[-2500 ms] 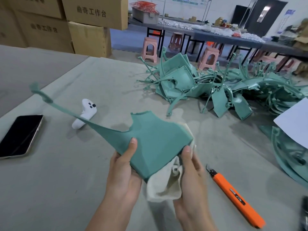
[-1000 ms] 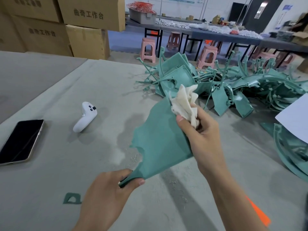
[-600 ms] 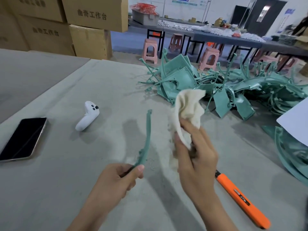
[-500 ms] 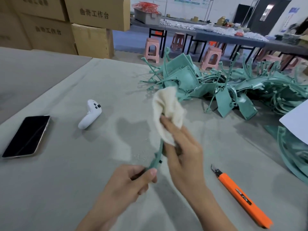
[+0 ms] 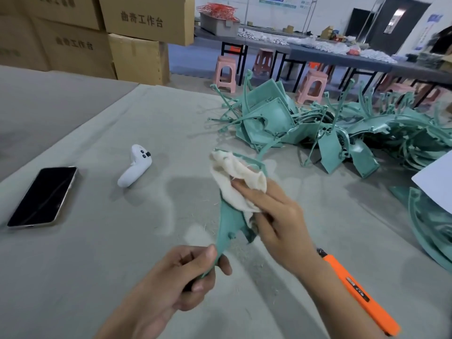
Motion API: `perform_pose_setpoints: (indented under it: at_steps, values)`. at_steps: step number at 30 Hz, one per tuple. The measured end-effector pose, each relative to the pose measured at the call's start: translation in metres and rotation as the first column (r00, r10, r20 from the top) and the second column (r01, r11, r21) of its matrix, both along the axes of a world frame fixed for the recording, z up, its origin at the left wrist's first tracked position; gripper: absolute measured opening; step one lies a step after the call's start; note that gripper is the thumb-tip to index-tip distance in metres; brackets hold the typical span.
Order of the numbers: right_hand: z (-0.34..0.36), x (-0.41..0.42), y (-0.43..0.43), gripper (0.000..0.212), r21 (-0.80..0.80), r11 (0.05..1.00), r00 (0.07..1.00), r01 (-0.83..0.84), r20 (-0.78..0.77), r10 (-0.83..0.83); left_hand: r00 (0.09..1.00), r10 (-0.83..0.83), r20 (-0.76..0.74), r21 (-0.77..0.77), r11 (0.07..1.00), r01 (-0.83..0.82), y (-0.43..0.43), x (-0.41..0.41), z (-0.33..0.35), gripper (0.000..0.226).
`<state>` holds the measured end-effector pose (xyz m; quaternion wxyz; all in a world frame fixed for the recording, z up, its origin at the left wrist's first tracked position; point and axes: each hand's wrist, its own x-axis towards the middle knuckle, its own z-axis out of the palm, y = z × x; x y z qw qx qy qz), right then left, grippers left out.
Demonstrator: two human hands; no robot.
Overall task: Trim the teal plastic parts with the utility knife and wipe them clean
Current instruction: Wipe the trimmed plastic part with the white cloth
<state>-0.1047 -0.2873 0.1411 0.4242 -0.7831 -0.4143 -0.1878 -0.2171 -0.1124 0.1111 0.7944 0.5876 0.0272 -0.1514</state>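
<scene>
My left hand point(image 5: 188, 275) grips the lower tip of a teal plastic part point(image 5: 228, 222) and holds it above the table, its broad side turned partly away. My right hand point(image 5: 276, 216) holds a cream cloth point(image 5: 234, 177) pressed against the upper half of that part, covering it. The orange utility knife point(image 5: 357, 293) lies on the table to the right, partly behind my right forearm. A heap of teal plastic parts point(image 5: 318, 128) fills the far right of the table.
A black phone point(image 5: 42, 196) and a white controller point(image 5: 135, 165) lie on the grey table point(image 5: 97, 253) at left. More teal parts point(image 5: 425, 221) and a white sheet point(image 5: 437, 177) sit at the right edge. Cardboard boxes point(image 5: 137, 33) stand behind.
The teal part has been turned from flat to nearly edge-on, my left hand now at its lower tip. My right hand brought the cloth up and now rubs the part's upper half.
</scene>
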Motion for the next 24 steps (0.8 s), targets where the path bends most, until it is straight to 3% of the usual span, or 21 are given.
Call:
perform_pose_setpoints:
  at_steps: [2, 3, 4, 6, 7, 8, 9, 10, 11, 13, 15, 19, 22, 24]
  values:
    - [0.000, 0.023, -0.009, 0.055, -0.168, 0.970, 0.970, 0.176, -0.139, -0.200, 0.994, 0.106, 0.012, 0.203, 0.973, -0.106, 0.004, -0.003, 0.005, 0.052]
    - [0.002, 0.032, -0.015, 0.052, -0.219, 0.934, 0.918, 0.283, -0.221, -0.330, 0.982, 0.184, 0.039, 0.355, 0.916, -0.186, 0.006, -0.005, 0.006, 0.048]
    - [0.005, 0.040, -0.022, 0.051, -0.204, 0.889, 0.856, 0.409, -0.252, -0.452, 0.960, 0.264, 0.092, 0.537, 0.799, -0.271, 0.008, -0.006, 0.005, 0.044]
    - [0.021, 0.041, -0.026, 0.053, 0.056, 0.826, 0.816, 0.561, -0.207, -0.540, 0.917, 0.336, 0.213, 0.848, 0.403, -0.345, 0.007, -0.005, 0.005, 0.042]
    - [0.029, 0.034, -0.021, 0.053, 0.202, 0.832, 0.856, 0.518, -0.138, -0.499, 0.917, 0.334, 0.219, 0.924, 0.232, -0.305, 0.006, -0.004, 0.007, 0.045]
    - [0.035, 0.026, -0.014, 0.053, 0.249, 0.889, 0.918, 0.386, -0.004, -0.397, 0.926, 0.312, 0.214, 0.959, 0.111, -0.259, 0.004, -0.002, 0.006, 0.049]
    - [0.037, 0.015, -0.005, 0.051, 0.167, 0.965, 0.964, 0.200, 0.145, -0.225, 0.935, 0.280, 0.218, 0.972, 0.020, -0.233, 0.001, 0.001, 0.005, 0.050]
    - [0.034, 0.005, 0.004, 0.050, -0.019, 0.999, 0.970, 0.027, 0.244, -0.021, 0.944, 0.245, 0.223, 0.975, -0.040, -0.220, -0.002, 0.002, 0.004, 0.050]
    - [0.028, -0.002, 0.012, 0.049, -0.247, 0.966, 0.946, -0.078, 0.286, 0.149, 0.949, 0.208, 0.237, 0.971, -0.087, -0.224, -0.006, 0.004, 0.004, 0.048]
    - [0.017, 0.003, 0.019, 0.048, -0.573, 0.816, 0.911, -0.080, 0.290, 0.292, 0.954, 0.143, 0.263, 0.956, -0.173, -0.237, -0.011, 0.002, 0.002, 0.046]
    - [0.011, 0.022, 0.020, 0.040, -0.673, 0.739, 0.939, 0.024, 0.269, 0.214, 0.964, 0.108, 0.244, 0.949, -0.231, -0.214, -0.017, -0.002, 0.002, 0.048]
    - [0.029, 0.077, 0.011, 0.037, -0.660, 0.727, 0.980, 0.190, 0.168, -0.104, 0.977, 0.055, 0.208, 0.959, -0.209, -0.192, -0.027, -0.009, -0.007, 0.049]
    - [0.050, 0.102, -0.017, 0.048, -0.622, 0.714, 0.924, 0.320, 0.040, -0.379, 0.979, 0.119, 0.166, 0.980, -0.129, -0.151, -0.023, -0.020, -0.005, 0.047]
    - [0.057, 0.105, -0.036, 0.042, -0.500, 0.766, 0.888, 0.405, 0.016, -0.459, 0.957, 0.212, 0.196, 0.974, 0.073, -0.216, -0.018, -0.030, 0.001, 0.042]
